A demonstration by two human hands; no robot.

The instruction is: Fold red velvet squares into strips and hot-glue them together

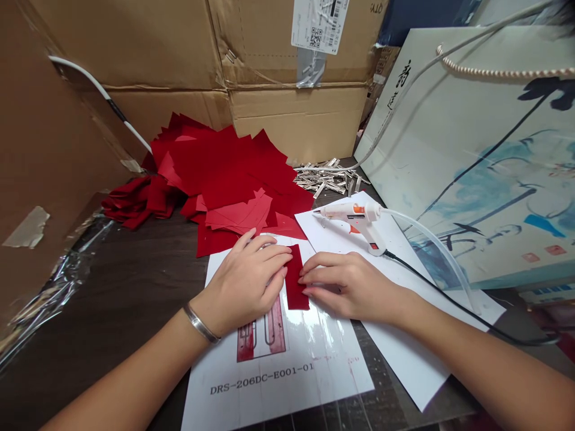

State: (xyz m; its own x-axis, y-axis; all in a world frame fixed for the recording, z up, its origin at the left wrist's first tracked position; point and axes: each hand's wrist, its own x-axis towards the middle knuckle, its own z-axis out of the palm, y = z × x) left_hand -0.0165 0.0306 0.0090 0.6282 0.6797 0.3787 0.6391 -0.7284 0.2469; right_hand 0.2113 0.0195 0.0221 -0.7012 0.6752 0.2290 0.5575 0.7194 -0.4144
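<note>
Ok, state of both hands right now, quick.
Left hand: open, lying flat, fingertips at the red strip, not gripping it.
Right hand: open, lying flat, fingertips at the strip's other edge, not gripping it.

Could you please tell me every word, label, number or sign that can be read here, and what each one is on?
"DRS-206DC-E001-01" is printed on the glossy white sheet.
The white label on the cardboard box has a barcode and QR code; its small print is too small to read.
A short mark on the box's top edge, perhaps "QTY", is too blurred to be sure.
The brush characters and red seals on the paper bag cannot be read.
</note>
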